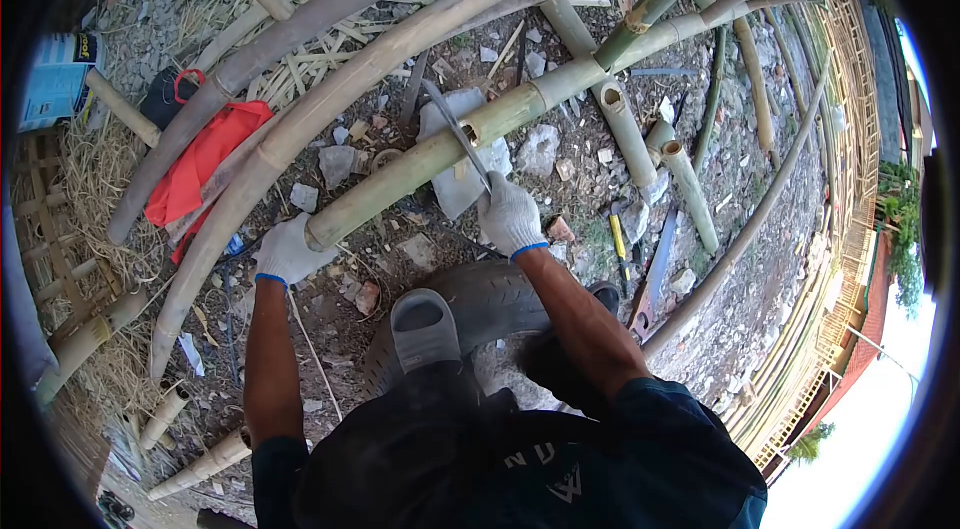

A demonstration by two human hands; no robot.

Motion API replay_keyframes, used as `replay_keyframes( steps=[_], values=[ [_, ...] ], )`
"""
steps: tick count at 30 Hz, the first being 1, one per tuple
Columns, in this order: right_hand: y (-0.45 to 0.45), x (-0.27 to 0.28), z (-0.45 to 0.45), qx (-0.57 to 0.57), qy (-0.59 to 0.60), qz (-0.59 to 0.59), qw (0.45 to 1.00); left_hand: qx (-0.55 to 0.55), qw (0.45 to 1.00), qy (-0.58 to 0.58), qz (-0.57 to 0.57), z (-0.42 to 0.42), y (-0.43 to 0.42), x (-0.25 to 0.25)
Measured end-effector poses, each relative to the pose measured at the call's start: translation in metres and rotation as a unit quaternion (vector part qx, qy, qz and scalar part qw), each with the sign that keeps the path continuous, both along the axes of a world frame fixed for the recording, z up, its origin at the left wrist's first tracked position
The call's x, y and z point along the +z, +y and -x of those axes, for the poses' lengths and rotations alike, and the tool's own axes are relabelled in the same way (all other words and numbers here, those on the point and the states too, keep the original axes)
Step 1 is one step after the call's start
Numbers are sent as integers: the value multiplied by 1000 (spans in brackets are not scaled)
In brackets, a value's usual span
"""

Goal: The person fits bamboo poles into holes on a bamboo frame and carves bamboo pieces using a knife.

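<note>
A thick green bamboo pole (385,184) runs diagonally from lower left to upper right, with a dark hole cut in its upper side. Its near end is in the grip of my left hand (290,251), which wears a white glove with a blue cuff. My right hand (512,217), gloved the same way, is closed round the handle of a long knife (458,127). The blade points up and to the left, crossing the pole right beside the hole. The knife's handle is hidden in my fist. A pale stone block (458,194) lies under the pole.
Long curved bamboo poles (370,59) arch across the left and top. A handsaw (657,264) and a yellow-handled tool (619,241) lie right of my hand. Red cloth (205,164) hangs by the poles. A tyre (490,304) is near my sandalled foot. Rubble and short bamboo pieces (690,199) litter the ground.
</note>
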State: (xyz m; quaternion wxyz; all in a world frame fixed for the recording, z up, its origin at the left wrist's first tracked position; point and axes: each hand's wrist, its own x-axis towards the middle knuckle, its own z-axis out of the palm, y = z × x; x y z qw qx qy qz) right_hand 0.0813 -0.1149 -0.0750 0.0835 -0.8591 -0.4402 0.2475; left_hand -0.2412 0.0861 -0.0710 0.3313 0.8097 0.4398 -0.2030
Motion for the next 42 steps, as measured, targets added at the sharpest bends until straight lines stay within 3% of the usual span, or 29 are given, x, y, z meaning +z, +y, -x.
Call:
replay_keyframes(
  steps=[4,7,11,15,19,23,24,27,32,35,37,40,42],
  values=[
    [-8,13,17,32,30,-195,980,-3,1000,3,19,2,-14,-10],
    [4,-2,-1,17,19,7,1000,-2,1000,28,3,-5,-1,3],
    [4,27,13,16,38,-135,990,-10,999,33,15,2,-14,-5],
    [3,2,-7,15,21,-46,999,-11,1000,19,-8,-5,2,-6],
    [-4,-3,4,17,50,-100,994,-7,1000,17,5,0,-9,-9],
    [4,2,-5,-3,52,-51,997,-9,1000,-15,-17,7,-6,-20],
    [7,24,0,-2,82,-76,994,-9,1000,-6,0,5,-6,-16],
    [-5,-23,-8,-12,54,-27,998,-2,1000,-10,8,-1,-7,-9],
    [6,19,1,8,71,-65,995,2,1000,-13,17,6,-9,-14],
    [3,-22,-23,-6,74,-8,997,-7,1000,-2,13,1,-5,-7],
    [5,2,-20,-39,75,-64,994,-14,999,-31,-18,3,-7,-8],
    [4,31,-19,-135,191,-211,949,-3,1000,15,12,0,-7,-7],
    [6,35,-18,-175,174,-241,938,-1,1000,13,11,-1,-7,-7]
  ],
)
